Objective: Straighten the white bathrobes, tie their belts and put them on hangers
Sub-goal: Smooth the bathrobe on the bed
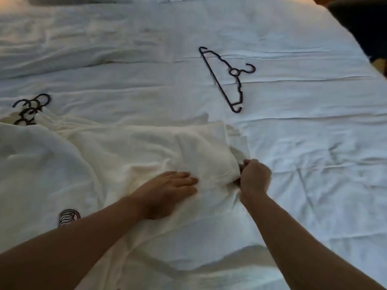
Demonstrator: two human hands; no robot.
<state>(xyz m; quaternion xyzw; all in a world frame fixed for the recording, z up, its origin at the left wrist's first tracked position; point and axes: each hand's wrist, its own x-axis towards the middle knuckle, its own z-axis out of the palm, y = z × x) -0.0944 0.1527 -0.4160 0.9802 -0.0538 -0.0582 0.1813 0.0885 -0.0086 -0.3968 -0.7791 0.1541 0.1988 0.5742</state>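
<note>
My left hand [167, 191] has its fingers [186, 178] straight and together, pressed flat on the white bathrobe [146, 147]. My right hand [254, 176] has its fingers [244, 164] curled tight, pinching the robe's right edge just beside the left fingertips. What sits inside that pinch beyond cloth I can't tell; something dark shows at the fist, too blurred to name.

The robe lies rumpled on the bed [303, 143], spreading left and away from both hands, with a fold of it running down under my left forearm. How many robes are in that heap I can't separate.

Hangers: one loose black hanger [227, 80] lies flat on the sheet, well beyond the right fingers, apart from the robe. A cluster of dark hanger hooks [31, 107] sticks out of the white cloth far left of the left fingers; I count three or four, hard to tell which.

One dark striped round logo [68, 216] shows on the cloth left of my left forearm.

A dark shape [360, 24] sits past the bed's far right corner.
</note>
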